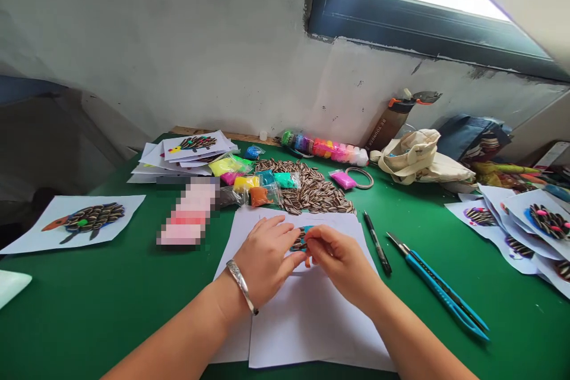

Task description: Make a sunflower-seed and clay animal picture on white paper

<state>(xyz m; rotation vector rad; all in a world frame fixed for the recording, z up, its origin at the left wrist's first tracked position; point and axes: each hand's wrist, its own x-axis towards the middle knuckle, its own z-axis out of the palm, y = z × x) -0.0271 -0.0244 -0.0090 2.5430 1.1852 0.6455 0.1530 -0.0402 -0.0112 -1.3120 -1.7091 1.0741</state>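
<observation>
A small figure of striped sunflower seeds on blue clay lies on the white paper in front of me, partly covered by my hands. My left hand, with a silver bangle at the wrist, rests on the sheet at the figure's left side, fingers stretched out. From the right, my right hand reaches to the figure's edge with thumb and forefinger pinched together. What sits in that pinch is too small or hidden to make out. A bit of orange shows just below the fingers. Behind the paper spreads a pile of sunflower seeds.
Bags of coloured clay lie beside the seeds. Right of the paper are a black pen and blue tweezers. Finished seed pictures lie left, with stacks at back left and far right. A bottle and cloth bag stand behind.
</observation>
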